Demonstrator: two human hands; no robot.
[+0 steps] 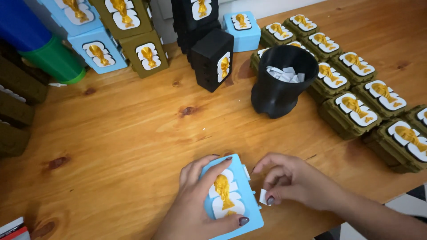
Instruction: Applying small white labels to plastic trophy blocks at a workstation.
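A light blue box (238, 182) with a white plaque and a gold trophy figure on its lid lies on the wooden table (129, 133) near the front edge. My left hand (195, 200) is wrapped over it, fingers across the lid and thumb at its near corner. Just right of the box, my right hand (293, 180) pinches a small white slip of paper (263, 197) between thumb and forefinger, close to the box's right side.
A black cup (278, 82) holding white paper slips stands right of centre. Several olive boxes (351, 111) with the same gold figure line the right side. Black (213, 60), blue (98, 51) and olive (147, 53) boxes stack at the back. A green and blue cylinder (49, 55) sits back left.
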